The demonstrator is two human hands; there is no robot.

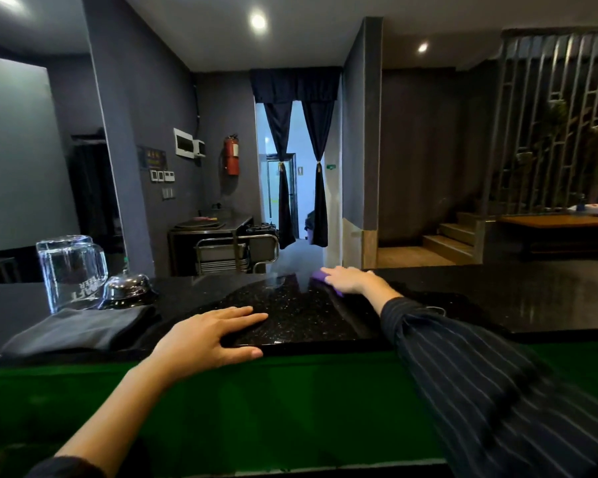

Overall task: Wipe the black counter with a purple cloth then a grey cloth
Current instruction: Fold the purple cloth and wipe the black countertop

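The black speckled counter (290,312) runs across the view in front of me. My right hand (347,279) reaches to its far edge and presses flat on a purple cloth (320,276), most of which is hidden under the palm. My left hand (211,334) lies flat with fingers spread on the counter's near edge, holding nothing. A folded grey cloth (80,327) rests on the counter at the left, apart from both hands.
An upturned glass beer mug (69,270) and a silver service bell (126,288) stand at the left behind the grey cloth. A green surface (290,408) lies below the counter's near edge. Beyond are a metal trolley (235,251) and a curtained doorway.
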